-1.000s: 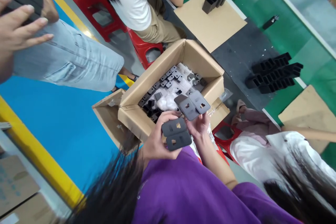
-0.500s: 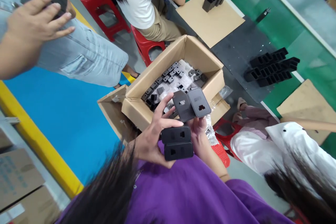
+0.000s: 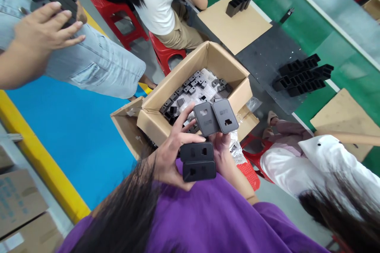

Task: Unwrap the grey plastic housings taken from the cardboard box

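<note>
The held black housings [image 3: 196, 152] look like smooth, matt plastic. The open box [image 3: 227, 65] is dull brown cardboard, the red stool [image 3: 111, 8] shiny plastic, the purple top [image 3: 202, 213] matt cloth, the trousers [image 3: 111, 67] faded denim; the table [image 3: 344, 45] has a glossy green surface.

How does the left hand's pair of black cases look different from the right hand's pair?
The left pair lies sideways in view, one above the other; the right pair runs upright, side by side. The left pair looks nearly black; the right pair looks greyer. Both pairs show rounded corners and small cutouts.
</note>
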`<move>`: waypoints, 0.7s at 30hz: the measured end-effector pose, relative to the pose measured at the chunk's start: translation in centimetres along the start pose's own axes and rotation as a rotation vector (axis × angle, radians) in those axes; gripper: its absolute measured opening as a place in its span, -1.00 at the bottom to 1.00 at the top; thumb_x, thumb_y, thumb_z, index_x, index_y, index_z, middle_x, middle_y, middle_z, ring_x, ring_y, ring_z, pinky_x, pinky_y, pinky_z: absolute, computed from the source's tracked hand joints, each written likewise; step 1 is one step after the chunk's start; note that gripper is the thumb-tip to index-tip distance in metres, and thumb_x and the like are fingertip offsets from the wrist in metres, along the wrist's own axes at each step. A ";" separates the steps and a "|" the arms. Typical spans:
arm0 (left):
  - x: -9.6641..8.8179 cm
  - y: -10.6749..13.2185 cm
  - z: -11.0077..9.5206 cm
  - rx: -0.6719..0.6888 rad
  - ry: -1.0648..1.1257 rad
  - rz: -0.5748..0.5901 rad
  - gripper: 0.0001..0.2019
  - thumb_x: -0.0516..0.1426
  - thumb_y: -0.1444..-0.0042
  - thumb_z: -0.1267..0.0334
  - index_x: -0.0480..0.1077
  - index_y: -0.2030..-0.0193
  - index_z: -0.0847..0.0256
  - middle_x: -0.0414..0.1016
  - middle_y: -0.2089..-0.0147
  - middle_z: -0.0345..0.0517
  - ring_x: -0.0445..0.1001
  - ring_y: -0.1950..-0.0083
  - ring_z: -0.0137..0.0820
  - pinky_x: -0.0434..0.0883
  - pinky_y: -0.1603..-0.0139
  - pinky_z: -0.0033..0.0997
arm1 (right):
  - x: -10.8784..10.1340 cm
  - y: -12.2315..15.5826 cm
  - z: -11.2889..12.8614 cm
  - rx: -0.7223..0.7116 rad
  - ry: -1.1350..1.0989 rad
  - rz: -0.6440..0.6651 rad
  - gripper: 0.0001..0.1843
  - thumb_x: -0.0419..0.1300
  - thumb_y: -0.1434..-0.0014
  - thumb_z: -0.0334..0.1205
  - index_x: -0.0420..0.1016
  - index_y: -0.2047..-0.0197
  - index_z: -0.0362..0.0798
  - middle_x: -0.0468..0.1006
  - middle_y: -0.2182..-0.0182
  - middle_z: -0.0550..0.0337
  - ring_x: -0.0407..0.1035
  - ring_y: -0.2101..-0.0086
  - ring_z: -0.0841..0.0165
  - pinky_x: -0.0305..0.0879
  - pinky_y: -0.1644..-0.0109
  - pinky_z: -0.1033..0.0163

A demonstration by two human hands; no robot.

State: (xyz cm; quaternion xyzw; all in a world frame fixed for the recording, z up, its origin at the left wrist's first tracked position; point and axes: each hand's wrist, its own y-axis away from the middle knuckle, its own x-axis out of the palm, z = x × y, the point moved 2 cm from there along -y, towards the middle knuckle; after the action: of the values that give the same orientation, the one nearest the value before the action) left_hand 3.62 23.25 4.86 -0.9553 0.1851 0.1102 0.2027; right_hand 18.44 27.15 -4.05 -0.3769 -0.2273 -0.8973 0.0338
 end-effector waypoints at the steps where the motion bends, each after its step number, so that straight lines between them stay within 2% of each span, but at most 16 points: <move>1: 0.0 0.0 0.0 0.008 -0.002 0.001 -0.11 0.34 0.25 0.46 0.21 -0.29 0.02 -0.34 -0.66 0.01 -0.31 -0.64 0.20 0.15 -0.54 0.32 | 0.0 0.1 0.0 0.012 -0.006 -0.016 -0.34 0.54 0.54 0.43 0.54 0.50 0.13 0.50 0.62 0.32 0.45 0.53 0.27 0.58 0.16 0.00; 4: 0.1 0.0 -0.2 0.014 -0.020 0.004 -0.08 0.34 0.26 0.47 0.19 -0.32 0.03 -0.32 -0.65 0.00 -0.31 -0.64 0.20 0.15 -0.55 0.29 | 0.2 0.2 0.0 0.027 -0.026 -0.042 -0.24 0.53 0.56 0.43 0.61 0.30 0.18 0.55 0.57 0.32 0.51 0.44 0.22 0.57 0.14 0.01; 6: 0.2 -0.1 -0.4 0.011 -0.035 0.007 -0.05 0.35 0.28 0.48 0.19 -0.33 0.02 -0.29 -0.65 0.00 -0.30 -0.64 0.20 0.14 -0.56 0.28 | 0.4 0.1 0.1 0.025 -0.032 -0.040 -0.16 0.54 0.55 0.41 0.62 0.17 0.20 0.59 0.52 0.32 0.51 0.43 0.24 0.56 0.19 0.09; 9: 0.3 -0.3 -0.7 0.008 -0.044 0.004 -0.06 0.36 0.28 0.49 0.19 -0.32 0.01 -0.28 -0.64 0.00 -0.29 -0.65 0.19 0.12 -0.57 0.29 | 0.6 0.1 0.4 0.022 -0.026 -0.045 -0.14 0.53 0.56 0.42 0.60 0.16 0.19 0.63 0.45 0.31 0.50 0.45 0.30 0.53 0.31 0.19; 13: 0.5 -0.4 -0.7 0.011 -0.041 -0.011 -0.10 0.38 0.26 0.45 0.21 -0.29 0.02 -0.32 -0.65 0.00 -0.28 -0.65 0.19 0.11 -0.57 0.32 | 0.9 0.0 0.4 0.038 -0.038 -0.050 -0.07 0.49 0.54 0.47 0.59 0.07 0.19 0.70 0.20 0.18 0.58 0.22 0.20 0.55 0.20 0.11; 15: 0.6 -0.4 -0.6 0.013 -0.040 -0.019 -0.10 0.38 0.26 0.45 0.21 -0.29 0.02 -0.32 -0.65 0.00 -0.28 -0.65 0.17 0.12 -0.56 0.32 | 0.9 0.0 0.4 0.055 -0.049 -0.051 -0.03 0.49 0.54 0.46 0.59 0.03 0.20 0.70 0.11 0.15 0.58 0.17 0.19 0.55 0.19 0.11; 21: 0.7 -0.3 -0.5 0.007 -0.042 -0.022 -0.07 0.36 0.28 0.48 0.21 -0.31 0.03 -0.31 -0.65 0.01 -0.27 -0.65 0.19 0.13 -0.56 0.32 | 0.8 -0.1 0.4 0.051 -0.025 -0.068 0.01 0.48 0.57 0.48 0.57 0.00 0.21 0.69 0.10 0.12 0.58 0.16 0.15 0.56 0.16 0.05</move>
State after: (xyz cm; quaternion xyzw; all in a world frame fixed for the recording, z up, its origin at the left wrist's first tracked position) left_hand 4.47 23.07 5.25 -0.9540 0.1706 0.1275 0.2112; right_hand 18.11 27.47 -3.32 -0.3794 -0.2632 -0.8870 0.0100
